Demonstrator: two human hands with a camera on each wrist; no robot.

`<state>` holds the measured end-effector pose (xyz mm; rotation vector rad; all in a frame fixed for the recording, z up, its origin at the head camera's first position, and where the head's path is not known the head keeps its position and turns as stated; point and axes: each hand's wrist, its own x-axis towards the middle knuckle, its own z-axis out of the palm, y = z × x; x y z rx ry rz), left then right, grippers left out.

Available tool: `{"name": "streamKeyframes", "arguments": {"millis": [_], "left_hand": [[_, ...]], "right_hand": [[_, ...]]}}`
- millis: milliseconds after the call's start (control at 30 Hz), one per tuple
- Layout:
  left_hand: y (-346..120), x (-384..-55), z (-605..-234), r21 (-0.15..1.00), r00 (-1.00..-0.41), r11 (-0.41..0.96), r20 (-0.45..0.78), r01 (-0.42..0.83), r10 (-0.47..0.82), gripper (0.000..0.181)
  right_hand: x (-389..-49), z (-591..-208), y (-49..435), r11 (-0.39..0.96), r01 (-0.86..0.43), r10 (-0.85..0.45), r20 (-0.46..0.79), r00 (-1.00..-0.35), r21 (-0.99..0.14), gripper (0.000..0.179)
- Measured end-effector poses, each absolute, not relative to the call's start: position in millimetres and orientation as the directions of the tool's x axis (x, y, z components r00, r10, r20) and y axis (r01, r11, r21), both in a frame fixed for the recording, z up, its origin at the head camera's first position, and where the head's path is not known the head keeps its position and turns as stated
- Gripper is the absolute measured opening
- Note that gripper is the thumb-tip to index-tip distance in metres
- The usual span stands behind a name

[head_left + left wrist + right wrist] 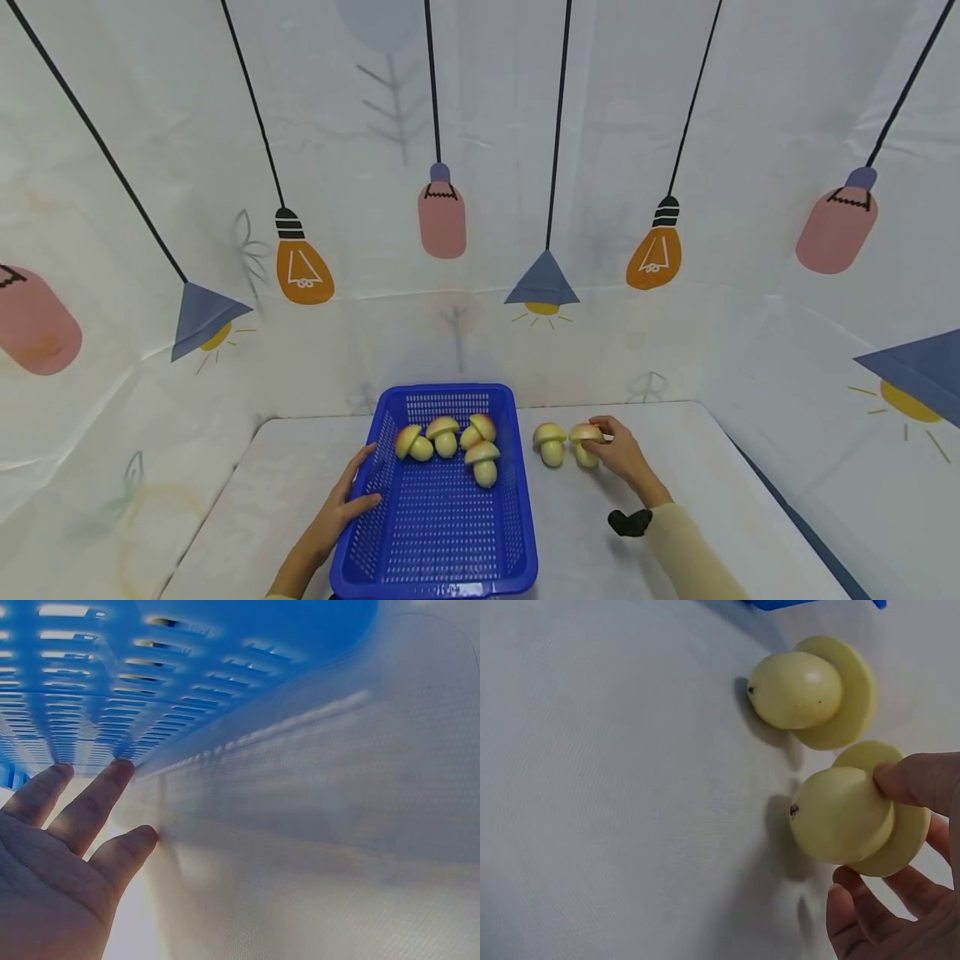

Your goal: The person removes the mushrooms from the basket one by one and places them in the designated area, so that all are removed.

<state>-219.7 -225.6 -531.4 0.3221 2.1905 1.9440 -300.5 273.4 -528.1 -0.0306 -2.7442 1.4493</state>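
Note:
A blue plastic basket (528, 533) stands on the table, with several toy mushrooms (485, 473) with pale stems and yellow-to-reddish caps in its far half. My left hand (330, 517) holds the basket's left side, thumb over the rim. In the left wrist view, three of its fingers (94, 806) reach along the outside of the slotted wall. To the right of the basket, my right hand (622, 454) pinches a toy mushroom (840, 817) between thumb and fingers. Another toy mushroom (795, 690) lies just beside it, on the basket side.
A white cover lies over the table (585, 533). White sheeting (480, 333) printed with hanging lamps and bulbs rises behind and at both sides. A dark band (630, 523) is at my right wrist, beside the pale sleeve (686, 550).

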Motion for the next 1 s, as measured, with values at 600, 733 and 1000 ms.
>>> {"name": "streamKeyframes", "arguments": {"millis": [600,733,1000], "left_hand": [[-222.9,-218.1,-531.1,0.994,-0.966,0.113,-0.025,0.005,0.259,0.078],[-223.8,-218.7,-531.7,0.994,-0.962,0.11,-0.018,0.013,0.273,0.078],[-224.3,-218.4,-531.7,0.995,-0.961,0.097,-0.021,0.006,0.276,0.077]], "right_hand": [[-300.4,-532.8,271.8,0.577,-0.007,0.017,0.021,-1.0,-0.817,0.05],[-300.8,-534.4,272.3,0.575,-0.014,0.015,0.028,-1.0,-0.818,0.05],[-300.3,-535.5,273.2,0.568,-0.011,0.004,0.016,-1.0,-0.823,0.052]]}}
